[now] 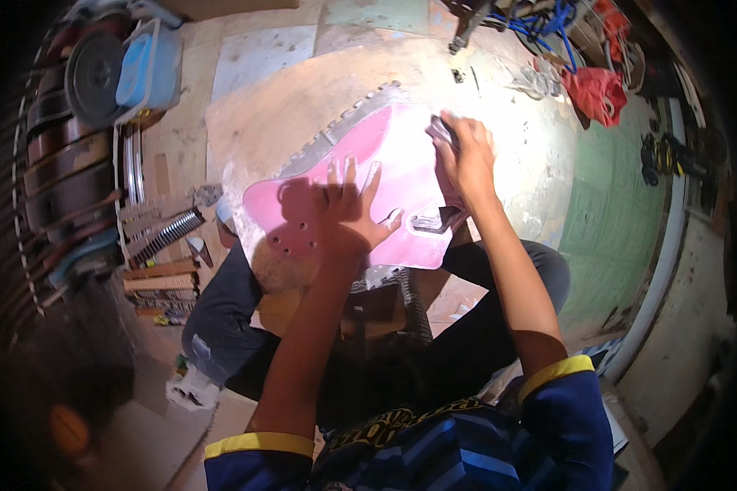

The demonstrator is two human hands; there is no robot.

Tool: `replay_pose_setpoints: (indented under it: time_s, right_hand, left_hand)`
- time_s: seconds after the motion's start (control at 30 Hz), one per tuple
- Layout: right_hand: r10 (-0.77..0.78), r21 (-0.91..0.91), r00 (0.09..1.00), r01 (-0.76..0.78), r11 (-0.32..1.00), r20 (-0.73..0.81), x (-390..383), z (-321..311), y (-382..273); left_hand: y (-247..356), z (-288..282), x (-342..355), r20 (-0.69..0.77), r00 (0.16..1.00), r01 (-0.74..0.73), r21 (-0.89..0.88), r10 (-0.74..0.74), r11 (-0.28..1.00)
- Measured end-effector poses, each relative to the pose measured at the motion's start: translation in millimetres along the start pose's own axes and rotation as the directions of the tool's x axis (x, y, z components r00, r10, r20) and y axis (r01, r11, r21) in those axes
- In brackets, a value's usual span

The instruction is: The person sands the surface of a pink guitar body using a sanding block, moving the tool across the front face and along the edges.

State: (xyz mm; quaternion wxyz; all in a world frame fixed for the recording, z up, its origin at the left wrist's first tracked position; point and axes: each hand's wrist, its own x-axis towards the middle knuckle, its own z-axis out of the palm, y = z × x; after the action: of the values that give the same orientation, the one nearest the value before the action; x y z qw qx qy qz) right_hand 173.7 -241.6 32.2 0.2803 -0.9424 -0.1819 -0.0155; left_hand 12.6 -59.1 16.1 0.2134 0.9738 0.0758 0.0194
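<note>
A flat pink panel [413, 176] with a curved outline lies in front of me under a bright light. It has several small round holes at its left end and a larger slot near its lower right edge. My left hand [350, 214] rests flat on its middle with the fingers spread, dusted white at the tips. At the panel's right edge, my right hand [472, 159] is closed around a small dark pad [440, 131]; its exact kind is unclear. Glare washes out the panel's upper right part.
Beneath the panel is a grey piece with a toothed edge [327, 135]. A blue tub [147, 69], a coil spring [169, 237] and wooden pieces lie left. Blue cables [549, 24] and a red bag [595, 96] sit far right. My bent legs flank the panel's near side.
</note>
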Motion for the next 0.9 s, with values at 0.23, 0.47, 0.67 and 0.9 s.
replay_pose_setpoints:
  time_s: [0.23, 0.47, 0.67, 0.9]
  right_hand:
    - [-0.099, -0.094, 0.994, 0.102, 0.99, 0.041, -35.0, 2.4, 11.8]
    - [-0.123, -0.087, 0.986, 0.133, 0.987, 0.112, -76.4, -3.5, 19.4]
    - [-0.104, -0.125, 0.993, 0.11, 0.986, 0.056, 10.7, 4.5, -16.4]
    - [-0.179, -0.167, 0.975, 0.2, 0.965, 0.133, -62.6, -3.9, -2.5]
  left_hand:
    - [-0.2, -3.2, 0.7, 0.12, 0.99, 0.072, 0.032, -0.076, 0.997]
    - [-1.4, -13.0, 6.9, 0.165, 0.982, 0.078, 0.076, -0.089, 0.994]
    - [-1.8, -11.7, 4.6, 0.172, 0.981, 0.064, 0.131, -0.086, 0.989]
    - [-0.5, -15.3, 4.7, 0.187, 0.977, 0.075, 0.132, -0.099, 0.988]
